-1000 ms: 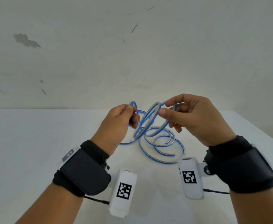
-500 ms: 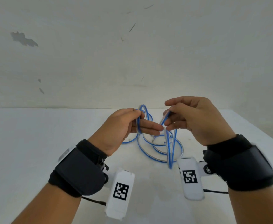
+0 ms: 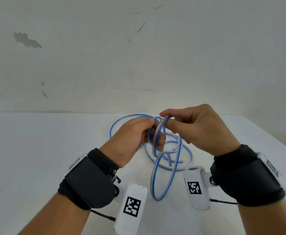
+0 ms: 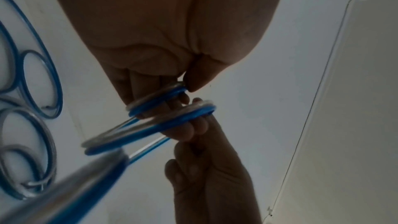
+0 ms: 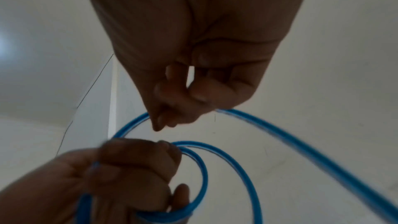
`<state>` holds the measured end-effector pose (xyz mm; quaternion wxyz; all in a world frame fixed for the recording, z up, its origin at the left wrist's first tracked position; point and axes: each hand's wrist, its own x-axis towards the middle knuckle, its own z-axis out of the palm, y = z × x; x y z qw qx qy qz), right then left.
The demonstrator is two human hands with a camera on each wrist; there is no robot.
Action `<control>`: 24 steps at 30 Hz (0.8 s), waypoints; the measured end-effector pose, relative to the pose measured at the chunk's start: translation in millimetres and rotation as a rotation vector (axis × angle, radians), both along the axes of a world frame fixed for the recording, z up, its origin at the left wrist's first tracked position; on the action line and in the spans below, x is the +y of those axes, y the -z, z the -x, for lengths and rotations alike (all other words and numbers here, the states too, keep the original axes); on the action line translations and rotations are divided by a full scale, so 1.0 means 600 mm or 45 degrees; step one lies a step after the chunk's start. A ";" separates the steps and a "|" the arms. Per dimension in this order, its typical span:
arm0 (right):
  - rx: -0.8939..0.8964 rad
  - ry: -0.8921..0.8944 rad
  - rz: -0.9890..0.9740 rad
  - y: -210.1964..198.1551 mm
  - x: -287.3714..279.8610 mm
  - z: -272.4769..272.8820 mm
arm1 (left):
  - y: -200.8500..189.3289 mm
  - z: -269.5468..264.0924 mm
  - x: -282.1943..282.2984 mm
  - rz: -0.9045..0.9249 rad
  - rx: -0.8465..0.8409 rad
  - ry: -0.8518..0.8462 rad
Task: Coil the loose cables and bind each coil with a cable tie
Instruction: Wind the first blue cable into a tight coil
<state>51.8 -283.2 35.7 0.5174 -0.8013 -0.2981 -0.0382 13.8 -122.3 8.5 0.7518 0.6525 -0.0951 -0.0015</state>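
Observation:
A thin blue-and-white cable (image 3: 162, 175) hangs in loops between my hands above a white table (image 3: 37, 150). My left hand (image 3: 139, 133) grips a small bundle of loops (image 4: 155, 101) between thumb and curled fingers. My right hand (image 3: 189, 126) pinches another turn of the cable (image 5: 269, 129) with thumb and forefinger, just right of the left hand's fingers. One long loop droops toward me between the wrists. More of the cable lies in slack rings on the table (image 3: 186, 160) under the hands. No cable tie is visible.
A pale scuffed wall (image 3: 139, 56) rises behind the table's far edge. The table's right edge (image 3: 274, 141) runs diagonally near my right wrist. White wrist cameras with black square markers (image 3: 132, 206) (image 3: 194, 187) hang under both wrists.
My hands have drawn together. The right hand rose and brought a new turn to the left hand's bundle; the hanging loop swung lower toward me, and a wide loop spread out at the back left.

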 end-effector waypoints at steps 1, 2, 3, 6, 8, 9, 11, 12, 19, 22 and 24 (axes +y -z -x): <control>-0.010 -0.014 0.035 0.003 0.000 -0.002 | 0.001 0.001 0.000 -0.006 0.021 0.035; -0.014 -0.017 0.056 0.005 -0.002 -0.004 | 0.001 0.001 0.000 -0.011 0.046 0.063; -0.021 -0.002 0.072 0.007 -0.005 -0.007 | 0.001 0.001 0.001 -0.018 0.072 0.077; 0.029 -0.040 0.141 0.006 -0.015 -0.014 | -0.001 0.003 0.009 -0.079 0.116 0.075; 0.073 -0.097 0.167 0.002 -0.019 -0.012 | -0.005 0.004 0.010 -0.120 0.137 0.092; 0.065 -0.091 0.152 0.000 -0.019 -0.011 | -0.007 0.004 0.010 -0.120 0.146 0.101; 0.036 -0.025 0.071 -0.001 -0.017 -0.012 | -0.008 0.003 0.010 -0.070 0.168 0.115; 0.027 0.018 0.031 0.000 -0.015 -0.013 | -0.009 0.002 0.011 -0.042 0.181 0.123; -0.078 0.357 -0.217 -0.003 -0.038 -0.032 | -0.020 0.004 0.034 0.048 0.161 0.079; -0.104 0.369 -0.248 -0.008 -0.049 -0.032 | -0.020 0.002 0.036 0.022 0.148 0.100; -0.130 0.394 -0.255 -0.010 -0.055 -0.034 | -0.022 0.004 0.033 0.047 0.152 0.137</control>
